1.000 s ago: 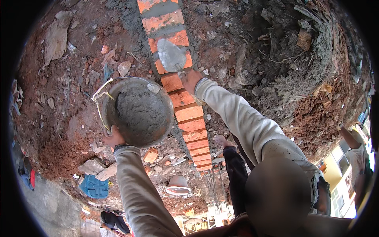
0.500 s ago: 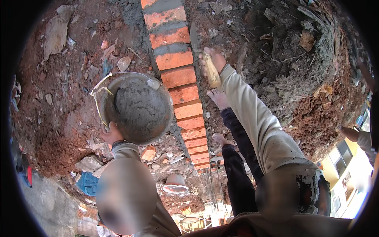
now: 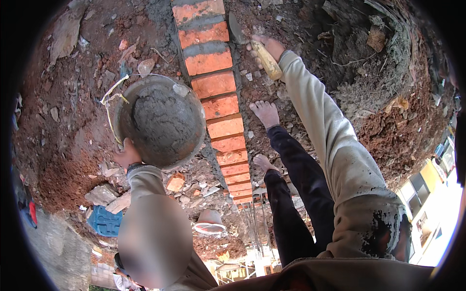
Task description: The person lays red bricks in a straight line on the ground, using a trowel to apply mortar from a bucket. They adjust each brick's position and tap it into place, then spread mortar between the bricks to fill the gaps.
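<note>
The person's right hand (image 3: 268, 47) is wrapped round the trowel's wooden handle (image 3: 266, 60), fingers curled about the upper end and the thick butt poking out below the palm, toward the wrist. The trowel's grey blade (image 3: 236, 27) lies beyond the knuckles, up and to the left, turned nearly edge-on to us beside the right edge of the brick course (image 3: 216, 83). Whether steel meets brick there, I can't tell.

Over on the other side of the bricks, the left hand (image 3: 128, 154) has hold of the mortar bucket (image 3: 127, 127) at its near-left rim, close to where the pale, cord-wrapped bail (image 3: 110, 104) comes down. The bucket sits up and to the right of that grip, its open mouth facing us, with grey mortar (image 3: 162, 123) inside; how the fingers close underneath is hidden.

Grey mortar shows in the joints between the farther bricks. Two bare feet (image 3: 266, 114) stand on the soil to the right of the course, below dark trousers. Nearer this end, a second bucket (image 3: 209, 217) rests among rubble, well apart from both hands.
</note>
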`<action>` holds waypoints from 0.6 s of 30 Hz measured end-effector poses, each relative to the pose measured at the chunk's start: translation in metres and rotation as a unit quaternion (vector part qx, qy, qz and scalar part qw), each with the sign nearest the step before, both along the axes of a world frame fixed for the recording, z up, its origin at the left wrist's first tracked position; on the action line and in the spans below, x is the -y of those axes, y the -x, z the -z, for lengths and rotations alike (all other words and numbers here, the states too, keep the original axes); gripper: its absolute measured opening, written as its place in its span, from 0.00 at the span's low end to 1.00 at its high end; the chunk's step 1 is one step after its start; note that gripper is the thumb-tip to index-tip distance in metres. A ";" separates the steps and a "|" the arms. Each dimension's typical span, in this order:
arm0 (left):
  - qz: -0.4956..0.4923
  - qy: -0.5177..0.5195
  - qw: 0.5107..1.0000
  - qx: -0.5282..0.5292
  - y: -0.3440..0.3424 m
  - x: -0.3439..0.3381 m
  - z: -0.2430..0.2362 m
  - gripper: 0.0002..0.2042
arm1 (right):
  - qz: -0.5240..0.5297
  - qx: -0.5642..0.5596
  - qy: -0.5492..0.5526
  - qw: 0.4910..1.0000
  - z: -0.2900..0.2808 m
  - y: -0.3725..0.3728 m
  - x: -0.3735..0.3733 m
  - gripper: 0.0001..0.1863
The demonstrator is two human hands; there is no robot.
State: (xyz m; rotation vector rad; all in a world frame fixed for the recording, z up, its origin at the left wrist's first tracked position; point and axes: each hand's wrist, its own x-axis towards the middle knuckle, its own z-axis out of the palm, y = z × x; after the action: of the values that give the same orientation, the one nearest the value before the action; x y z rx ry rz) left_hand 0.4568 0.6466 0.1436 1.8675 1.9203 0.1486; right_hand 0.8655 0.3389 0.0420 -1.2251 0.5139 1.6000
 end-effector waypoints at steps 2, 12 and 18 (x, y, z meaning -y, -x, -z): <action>-0.002 0.005 1.000 -0.005 -0.003 0.002 0.002 0.28 | -0.055 -0.064 0.043 0.996 0.014 0.038 0.019 0.23; -0.031 0.014 0.998 0.050 -0.013 0.005 0.000 0.25 | 0.102 -0.099 -0.060 0.988 0.017 0.105 0.099 0.23; -0.001 0.013 0.991 0.136 -0.015 0.008 -0.002 0.17 | 0.102 -0.204 -0.164 0.960 0.036 0.079 0.062 0.21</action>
State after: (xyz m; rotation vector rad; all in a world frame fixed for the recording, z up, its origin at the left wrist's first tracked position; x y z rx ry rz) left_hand 0.4715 0.6386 0.1460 1.7288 1.7309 0.3580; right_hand 0.7863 0.2768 0.0057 -0.5753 0.5838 1.6816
